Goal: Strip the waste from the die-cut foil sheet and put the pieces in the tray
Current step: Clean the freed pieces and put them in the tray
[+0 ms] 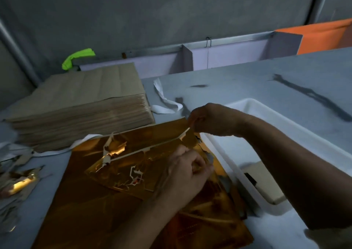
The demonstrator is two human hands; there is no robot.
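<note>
Presently, early stage by appearance: foil sheet (pixel 122 172) on table, just beside tray (pixel 247 104). Right hand (pixel 211 119) pinches waste strip (pixel 162 130) at far edge; left hand (pixel 182 170) grips sheet. Scraps (pixel 21 180) heaped left; most stripping likely remains.

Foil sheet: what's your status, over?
Left hand grips foil sheet. Right hand pinches edge strip. Tray alongside, nothing blocking.

The right forearm (pixel 285 153) crosses the white rectangular plastic tray (pixel 245 104), hiding a stretch of its rim and part of the pale card piece (pixel 266 184) inside. Left of the tray, the left grip (pixel 182 172) covers the shiny gold foil sheet (pixel 122 163) where it pinches. Blurred foil scraps (pixel 21 182) farther left are cut off at the edge.
</note>
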